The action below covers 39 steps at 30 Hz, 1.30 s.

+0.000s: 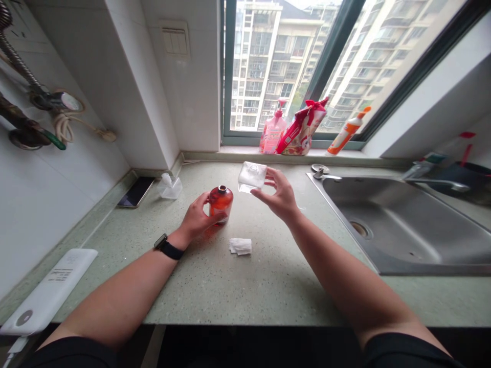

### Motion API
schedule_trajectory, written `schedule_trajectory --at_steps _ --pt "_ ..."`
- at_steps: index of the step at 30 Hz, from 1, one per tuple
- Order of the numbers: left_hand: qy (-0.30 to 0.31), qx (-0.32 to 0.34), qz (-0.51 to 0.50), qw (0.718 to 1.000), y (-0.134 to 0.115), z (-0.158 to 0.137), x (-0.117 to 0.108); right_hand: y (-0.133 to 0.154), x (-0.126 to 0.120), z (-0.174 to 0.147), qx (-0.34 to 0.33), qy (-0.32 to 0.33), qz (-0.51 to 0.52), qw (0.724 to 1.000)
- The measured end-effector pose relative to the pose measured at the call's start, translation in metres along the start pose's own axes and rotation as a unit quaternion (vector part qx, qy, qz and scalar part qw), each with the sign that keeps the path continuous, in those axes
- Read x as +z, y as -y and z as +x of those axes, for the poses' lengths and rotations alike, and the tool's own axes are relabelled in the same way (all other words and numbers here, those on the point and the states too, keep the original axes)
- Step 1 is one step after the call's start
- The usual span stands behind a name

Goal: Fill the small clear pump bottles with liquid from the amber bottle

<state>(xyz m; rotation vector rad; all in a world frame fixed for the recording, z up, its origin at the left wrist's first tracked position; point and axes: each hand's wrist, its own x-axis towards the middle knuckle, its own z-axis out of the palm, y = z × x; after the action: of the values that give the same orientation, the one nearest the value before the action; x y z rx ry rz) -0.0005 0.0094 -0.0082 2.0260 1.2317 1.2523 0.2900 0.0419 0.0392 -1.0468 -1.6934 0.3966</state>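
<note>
My left hand [197, 217] is closed round an orange-red see-through bottle [221, 204]. The bottle stands upright on the counter, and its narrow dark mouth has no cap. To the right and slightly higher, my right hand [282, 194] grips a clear square bottle [252, 177] by its right side, with fingers behind and thumb in front. The two bottles are apart. On the counter in front of them lies a folded white tissue [240, 246]. A small clear piece with a white pump-like top [169, 186] rests left of the orange-red bottle.
A phone [136, 192] lies by the left wall, and a white power bank [49, 291] is at the near left. The steel sink [406, 225] takes up the right side. A pink pump bottle [273, 132], a red bag [303, 129] and an orange bottle [348, 132] line the windowsill.
</note>
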Motion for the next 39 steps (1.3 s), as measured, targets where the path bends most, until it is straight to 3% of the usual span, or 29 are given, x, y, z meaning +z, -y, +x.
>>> schedule_trajectory --at_steps 5,14,20,39 --pt "-0.019 0.013 0.014 1.000 -0.002 0.000 -0.002 -0.003 -0.001 0.010 -0.045 -0.026 -0.034 0.998" --pt "-0.026 0.030 0.023 0.999 -0.004 0.000 -0.006 -0.021 -0.015 0.001 -0.082 0.018 -0.068 0.994" --pt "-0.041 -0.006 0.000 0.999 -0.011 -0.001 -0.009 -0.023 -0.017 0.003 -0.090 0.034 -0.076 0.993" --pt "-0.042 0.067 0.167 0.983 -0.035 -0.006 -0.015 -0.005 -0.016 -0.003 -0.162 0.054 -0.159 0.972"
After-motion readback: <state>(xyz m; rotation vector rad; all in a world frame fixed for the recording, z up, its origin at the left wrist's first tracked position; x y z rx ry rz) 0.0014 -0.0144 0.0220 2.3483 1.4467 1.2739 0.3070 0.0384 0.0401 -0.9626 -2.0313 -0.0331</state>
